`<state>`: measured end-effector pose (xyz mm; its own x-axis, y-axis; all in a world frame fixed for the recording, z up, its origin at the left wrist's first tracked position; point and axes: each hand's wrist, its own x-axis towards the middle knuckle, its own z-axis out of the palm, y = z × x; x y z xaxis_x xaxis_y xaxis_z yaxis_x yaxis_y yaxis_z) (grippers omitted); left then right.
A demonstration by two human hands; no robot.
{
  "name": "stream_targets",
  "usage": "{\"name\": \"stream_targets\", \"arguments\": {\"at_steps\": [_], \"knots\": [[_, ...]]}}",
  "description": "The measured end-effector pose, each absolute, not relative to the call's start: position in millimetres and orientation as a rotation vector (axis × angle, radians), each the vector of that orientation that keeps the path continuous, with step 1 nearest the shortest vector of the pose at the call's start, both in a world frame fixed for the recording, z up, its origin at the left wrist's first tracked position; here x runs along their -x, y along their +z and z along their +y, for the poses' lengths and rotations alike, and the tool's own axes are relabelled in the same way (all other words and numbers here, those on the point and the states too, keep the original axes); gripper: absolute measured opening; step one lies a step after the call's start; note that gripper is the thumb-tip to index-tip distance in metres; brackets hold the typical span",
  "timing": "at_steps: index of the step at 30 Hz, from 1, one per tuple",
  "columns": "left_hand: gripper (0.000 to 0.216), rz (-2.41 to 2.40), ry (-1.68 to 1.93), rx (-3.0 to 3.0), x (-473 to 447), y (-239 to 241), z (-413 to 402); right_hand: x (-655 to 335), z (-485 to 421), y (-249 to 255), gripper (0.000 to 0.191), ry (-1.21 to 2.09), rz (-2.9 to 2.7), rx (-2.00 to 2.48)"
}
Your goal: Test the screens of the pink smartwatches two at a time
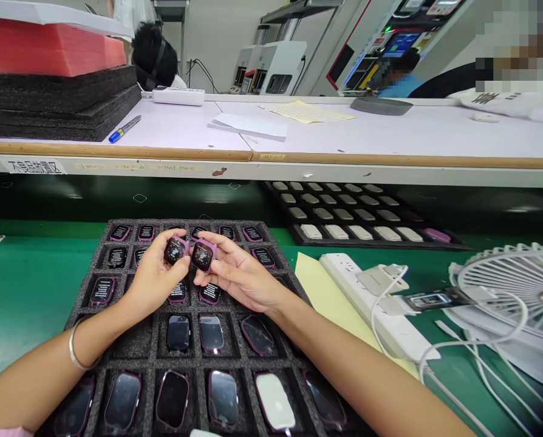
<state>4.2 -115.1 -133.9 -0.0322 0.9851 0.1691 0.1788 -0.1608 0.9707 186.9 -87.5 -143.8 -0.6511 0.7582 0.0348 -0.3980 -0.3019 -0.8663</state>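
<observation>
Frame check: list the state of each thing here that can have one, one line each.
Left hand: closed on left watch, screen lit.
Right hand: closed on right watch, screen lit.
Foam tray: most slots filled with watches, one slot near the left wrist empty.
Far tray: filled with pale pieces face down.
Power strip: charger plugged in.
Fan: lying flat.
Pen: capped.
</observation>
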Motion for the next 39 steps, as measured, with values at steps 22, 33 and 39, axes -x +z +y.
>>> {"name": "stream_targets", "arguments": {"at_steps": [22,33,39], "knots": [[0.044,1.335,1.32,-1.433,-3.2,-137.6,-114.1,-187.5,-87.8,-146.0,0.046,2.018,-1.194,0.452],[0.046,1.306,1.306,-1.41,-3.0,-137.6,-114.2,-187.9,-87.7,-146.0,0.046,2.022,-1.184,0.444],[0.046,1.309,1.297,-1.427,-2.8,-137.3,-114.3,-187.9,-87.7,-146.2,0.045,2.027,-1.2,0.433]]}}
